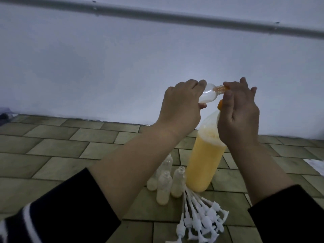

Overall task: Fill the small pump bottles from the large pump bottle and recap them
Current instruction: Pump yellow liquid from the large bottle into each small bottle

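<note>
Head view
Your left hand (pixel 181 104): fingers curled round a small bottle (pixel 86 95), held tilted, its neck toward your right hand, orange liquid showing in the neck.
Your right hand (pixel 239 113): on top of the large bottle (pixel 205 155), thumb and forefinger pressed on its orange pump nozzle (pixel 220 104), other fingers raised and spread.
Large bottle: directly under your right hand, upright on the tiled floor (pixel 57 149), mostly full of orange liquid.
Other small bottles (pixel 164 183): below your left forearm, just beside the large bottle's base, uncapped, upright, pale liquid at their bottoms.
White pump caps (pixel 199 220): loose heap below both hands, tubes pointing toward the large bottle.
Sleeves: dark; your left sleeve (pixel 26 220) has white stripes.
</note>
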